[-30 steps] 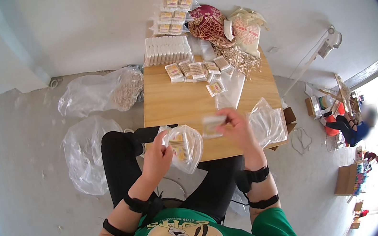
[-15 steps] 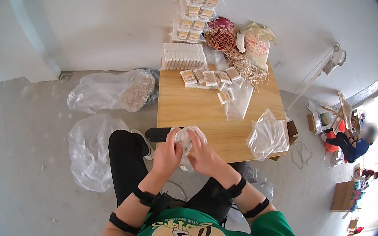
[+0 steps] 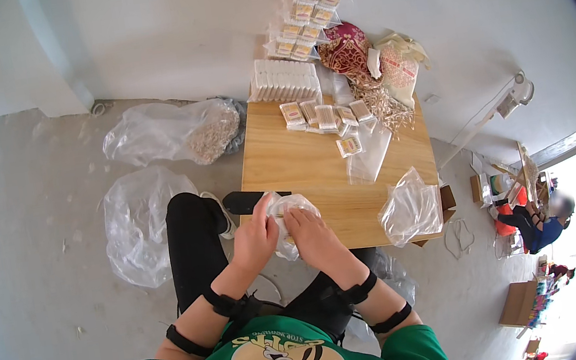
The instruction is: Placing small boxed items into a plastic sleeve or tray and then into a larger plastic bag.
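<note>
Over the near edge of the table, a crumpled clear plastic bag [image 3: 285, 249] sits between my hands, with small pale packs partly showing through it. My left hand [image 3: 256, 237] grips the bag's left side, thumb upward. Fingers close together, my right hand [image 3: 315, 239] holds the right side and covers much of the bag. Farther back on the tabletop lie several small packs of cotton swabs [image 3: 325, 117]. One such pack [image 3: 349, 146] lies apart, on the edge of a flat clear bag [image 3: 373, 157].
Stacked swab packs [image 3: 283, 80] stand at the back beside loose swabs [image 3: 387, 108] and a cloth sack [image 3: 402, 72]. Clear bags [image 3: 410, 207] lie at the table's right. Large plastic bags [image 3: 143, 226] rest on the floor at left. Far right, another person [image 3: 547, 232] sits.
My right hand's fingers have shifted over the top of the bag and now lie flatter and closer together. My left hand keeps its grip. The view has shifted slightly.
</note>
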Demonstrator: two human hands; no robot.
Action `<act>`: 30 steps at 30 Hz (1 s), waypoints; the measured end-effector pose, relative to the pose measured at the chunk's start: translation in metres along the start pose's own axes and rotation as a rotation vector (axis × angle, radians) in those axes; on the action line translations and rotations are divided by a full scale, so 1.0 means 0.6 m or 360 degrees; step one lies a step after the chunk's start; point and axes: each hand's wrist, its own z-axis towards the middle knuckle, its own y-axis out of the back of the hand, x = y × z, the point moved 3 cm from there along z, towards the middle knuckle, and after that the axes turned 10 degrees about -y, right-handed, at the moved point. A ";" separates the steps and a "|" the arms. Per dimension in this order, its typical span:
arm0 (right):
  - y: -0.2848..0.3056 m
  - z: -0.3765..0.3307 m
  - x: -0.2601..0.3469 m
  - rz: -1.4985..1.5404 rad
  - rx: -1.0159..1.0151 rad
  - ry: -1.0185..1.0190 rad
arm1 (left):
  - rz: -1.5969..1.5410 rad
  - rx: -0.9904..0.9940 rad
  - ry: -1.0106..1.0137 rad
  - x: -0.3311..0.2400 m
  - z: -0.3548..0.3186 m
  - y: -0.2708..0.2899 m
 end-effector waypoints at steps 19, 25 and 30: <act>-0.021 0.035 0.003 0.0003 0.0061 -0.0258 | -0.0080 0.0194 -0.0051 -0.027 0.010 -0.005; -0.039 0.041 -0.008 -0.0044 0.0003 -0.0222 | -0.0133 0.0191 -0.0046 -0.028 0.013 0.004; -0.043 0.054 -0.020 0.0171 0.0276 -0.0113 | -0.0204 0.0205 -0.0080 -0.024 0.013 0.002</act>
